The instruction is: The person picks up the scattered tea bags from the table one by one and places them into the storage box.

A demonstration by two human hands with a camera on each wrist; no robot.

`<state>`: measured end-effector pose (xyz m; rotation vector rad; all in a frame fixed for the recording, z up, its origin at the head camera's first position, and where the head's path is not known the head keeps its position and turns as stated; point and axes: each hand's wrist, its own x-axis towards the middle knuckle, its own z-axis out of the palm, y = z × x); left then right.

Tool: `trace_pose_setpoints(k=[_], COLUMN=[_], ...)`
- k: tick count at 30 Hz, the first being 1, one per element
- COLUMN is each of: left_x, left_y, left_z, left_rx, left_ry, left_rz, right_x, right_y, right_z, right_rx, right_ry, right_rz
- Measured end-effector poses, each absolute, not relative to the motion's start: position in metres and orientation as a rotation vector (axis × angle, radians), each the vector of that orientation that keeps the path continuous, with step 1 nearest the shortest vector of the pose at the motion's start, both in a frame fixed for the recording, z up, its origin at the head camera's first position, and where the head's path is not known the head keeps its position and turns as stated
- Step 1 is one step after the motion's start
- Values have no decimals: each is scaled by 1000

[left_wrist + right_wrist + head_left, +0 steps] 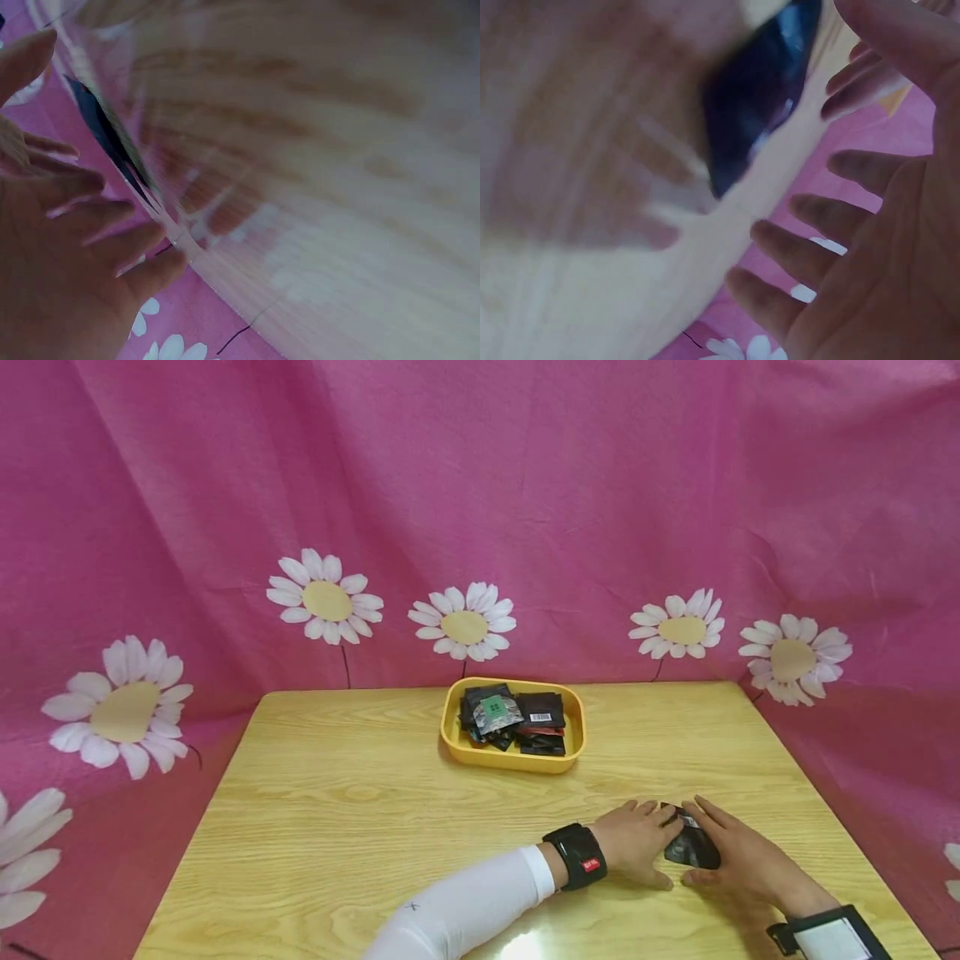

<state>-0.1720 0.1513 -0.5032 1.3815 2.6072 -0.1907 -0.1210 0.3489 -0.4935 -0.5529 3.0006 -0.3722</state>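
A black foil packet (692, 848) lies on the wooden table (360, 810) near its front right. My left hand (651, 837) lies flat beside it, and its straight fingers touch the packet's left edge. My right hand (722, 845) rests on the packet's right side with fingers spread. The left wrist view is blurred: the left hand (67, 247) shows extended fingers, with the packet (105, 135) edge-on beyond them. The right wrist view has the dark packet (757, 97) on the wood and the right hand (870, 247) with fingers spread next to it.
A yellow tray (510, 758) with several black packets stands at the table's middle back. A pink cloth with white daisies (465, 627) hangs behind and around the table. The table's right edge runs close to my right wrist.
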Motion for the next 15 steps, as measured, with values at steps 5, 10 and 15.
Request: trace_pose_setpoints(k=[5, 10, 15], left_x=[-174, -175, -174], left_y=[159, 164, 166], left_z=[-505, -506, -505], left_rx=[1372, 1401, 1416], left_ry=[2597, 2635, 2705], left_rz=[-265, -266, -265], right_x=[-119, -117, -117], right_y=[347, 346, 345], right_z=[-502, -507, -508], right_rx=[-537, -564, -606], right_ry=[2971, 3010, 3024], right_rz=[-398, -408, -424])
